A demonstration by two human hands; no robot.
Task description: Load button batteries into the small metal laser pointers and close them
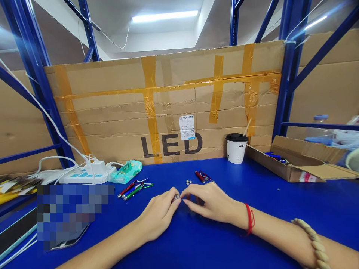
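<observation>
1. Hands meet at mid-counter (252, 194): left hand (158, 215) and right hand (209, 203) pinch one small metal piece (176, 197) between fingertips.
2. Loose button cells (189, 182) just beyond; pens (134, 188) left, paper cup (236, 148) behind.

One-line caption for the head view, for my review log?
Both hands, left hand and right hand, pinch a small metal piece on the blue table, beside keychain pens and a paper cup.

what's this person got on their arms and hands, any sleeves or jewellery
No sleeves show: both forearms are bare. The right hand has a thin red string bracelet at the wrist and a chunky bracelet of pale beads further up the forearm. The left hand wears nothing visible.
</observation>
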